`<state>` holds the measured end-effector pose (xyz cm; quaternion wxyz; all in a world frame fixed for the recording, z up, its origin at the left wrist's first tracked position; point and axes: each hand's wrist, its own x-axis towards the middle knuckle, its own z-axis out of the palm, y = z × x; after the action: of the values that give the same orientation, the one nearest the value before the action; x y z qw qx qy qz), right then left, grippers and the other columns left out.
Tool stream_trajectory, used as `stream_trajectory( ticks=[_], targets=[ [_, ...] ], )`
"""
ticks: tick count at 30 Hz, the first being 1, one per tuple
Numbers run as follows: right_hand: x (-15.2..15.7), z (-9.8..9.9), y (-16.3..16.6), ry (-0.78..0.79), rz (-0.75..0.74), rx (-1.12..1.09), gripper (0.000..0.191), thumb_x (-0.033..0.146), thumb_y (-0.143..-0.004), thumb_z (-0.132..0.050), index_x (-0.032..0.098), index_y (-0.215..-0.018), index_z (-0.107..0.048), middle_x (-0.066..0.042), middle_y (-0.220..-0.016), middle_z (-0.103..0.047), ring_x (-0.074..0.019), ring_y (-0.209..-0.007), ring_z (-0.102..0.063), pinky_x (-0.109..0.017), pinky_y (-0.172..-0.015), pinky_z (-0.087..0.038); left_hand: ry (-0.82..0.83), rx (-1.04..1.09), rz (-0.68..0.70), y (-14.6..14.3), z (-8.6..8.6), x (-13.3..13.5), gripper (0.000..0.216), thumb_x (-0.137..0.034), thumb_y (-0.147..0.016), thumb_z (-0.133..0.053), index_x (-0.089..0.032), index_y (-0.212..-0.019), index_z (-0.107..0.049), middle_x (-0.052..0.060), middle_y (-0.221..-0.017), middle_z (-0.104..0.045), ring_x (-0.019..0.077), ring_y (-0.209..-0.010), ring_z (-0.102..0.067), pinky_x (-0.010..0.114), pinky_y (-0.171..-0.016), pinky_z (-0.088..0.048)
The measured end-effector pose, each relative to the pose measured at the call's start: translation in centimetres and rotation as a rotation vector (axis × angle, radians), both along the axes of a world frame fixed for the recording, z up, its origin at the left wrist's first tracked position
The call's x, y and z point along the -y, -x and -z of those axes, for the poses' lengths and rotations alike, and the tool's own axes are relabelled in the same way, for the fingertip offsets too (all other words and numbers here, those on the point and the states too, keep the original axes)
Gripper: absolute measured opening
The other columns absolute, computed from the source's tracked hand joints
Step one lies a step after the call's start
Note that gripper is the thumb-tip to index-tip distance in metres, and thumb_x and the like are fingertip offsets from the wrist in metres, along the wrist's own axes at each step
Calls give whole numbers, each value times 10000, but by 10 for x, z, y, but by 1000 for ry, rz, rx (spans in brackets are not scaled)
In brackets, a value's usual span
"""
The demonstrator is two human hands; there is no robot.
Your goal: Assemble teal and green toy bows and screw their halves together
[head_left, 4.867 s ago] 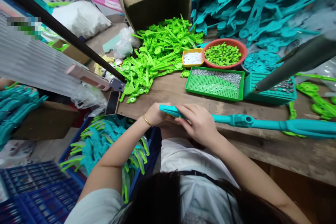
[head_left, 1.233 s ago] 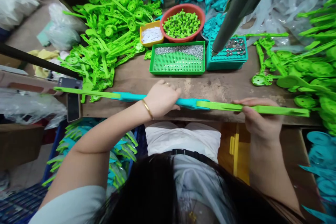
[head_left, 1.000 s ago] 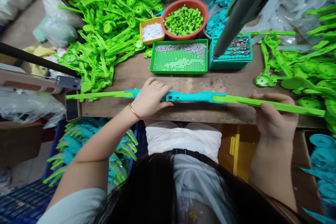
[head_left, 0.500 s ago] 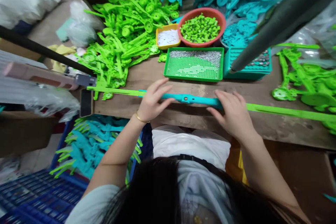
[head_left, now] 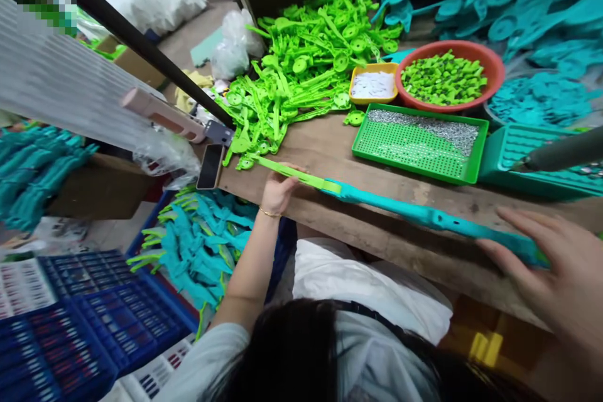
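Note:
A long, narrow plastic piece (head_left: 391, 202), teal along most of its length and lime green at its left end, slants across the front edge of the wooden table. My left hand (head_left: 277, 193) is closed round the green end, with its thumb along the piece. At the teal right end is my right hand (head_left: 549, 257), thumb below and fingers above, the piece between them; it is blurred. Beyond the piece stands a green perforated tray (head_left: 407, 163) with small silvery metal parts in its upper portion. Tangled lime-green plastic parts (head_left: 301, 72) are heaped behind my left hand.
A red bowl (head_left: 494, 75) of small green-and-black pieces and a yellow dish (head_left: 355, 91) of white bits sit behind the tray. Dark poles (head_left: 155, 53) stand at both sides. A phone (head_left: 210, 166) lies at the table's left edge, above a blue crate of teal-and-green assemblies (head_left: 202, 239).
The view has swung left. My left hand has slid from the teal part onto the green left end. My right hand remains at the teal part's right end, now nearer the camera.

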<state>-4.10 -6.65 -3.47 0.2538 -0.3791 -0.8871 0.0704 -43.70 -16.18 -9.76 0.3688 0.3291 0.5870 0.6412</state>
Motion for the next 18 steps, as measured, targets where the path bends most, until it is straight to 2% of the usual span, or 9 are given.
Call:
stream_trajectory(
  ticks=[2,4,6,7,9,13,18],
  targets=[
    [16,-14,30,16,3,-111,477,355,-883,-574,360,-1355,-499,-109,-1089,-659,-350,-1033,-615,-501,-887,-466,-32,41,64,-17,1,6,511,-498,-583,-855,-202,-855,-540,11,-845,-678,193,-817,-692,377,-812,-548],
    [32,-18,73,44,-154,-173,434,305,-870,-606,302,-1298,-530,-93,-1059,-668,-288,-977,-628,-435,-865,-482,-68,40,156,-29,2,12,452,-426,-611,-864,-194,-848,-556,13,-856,-682,197,-839,-695,376,-812,-551],
    [42,-11,117,28,-296,-57,374,316,-875,-598,189,-1225,-561,-116,-1074,-682,-270,-947,-625,-398,-815,-481,-101,0,262,-38,2,16,398,-369,-641,-860,-191,-875,-592,35,-910,-693,200,-898,-688,369,-826,-549],
    [45,-5,134,21,-306,53,364,323,-877,-593,139,-1191,-578,-140,-1116,-677,-289,-982,-617,-406,-824,-467,-106,-42,317,-42,2,16,388,-353,-646,-860,-189,-899,-617,53,-953,-697,205,-948,-678,372,-851,-544],
    [47,8,157,10,-275,225,293,303,-898,-551,105,-1104,-618,-151,-1070,-693,-293,-947,-618,-418,-848,-427,-96,-141,398,-46,2,15,391,-362,-646,-860,-185,-933,-661,82,-1006,-700,213,-1010,-659,382,-896,-531],
    [47,21,162,-3,-219,296,220,262,-927,-492,131,-986,-658,-101,-899,-717,-233,-782,-608,-366,-773,-363,-47,-245,413,-53,6,10,363,-453,-669,-826,-181,-870,-692,79,-913,-716,203,-898,-680,388,-858,-547],
    [46,22,157,-18,-200,277,210,292,-920,-516,149,-947,-668,-78,-887,-726,-204,-763,-611,-340,-728,-343,-32,-297,390,-57,14,7,360,-482,-665,-820,-190,-839,-701,73,-890,-724,205,-867,-682,396,-849,-554]
  ],
)
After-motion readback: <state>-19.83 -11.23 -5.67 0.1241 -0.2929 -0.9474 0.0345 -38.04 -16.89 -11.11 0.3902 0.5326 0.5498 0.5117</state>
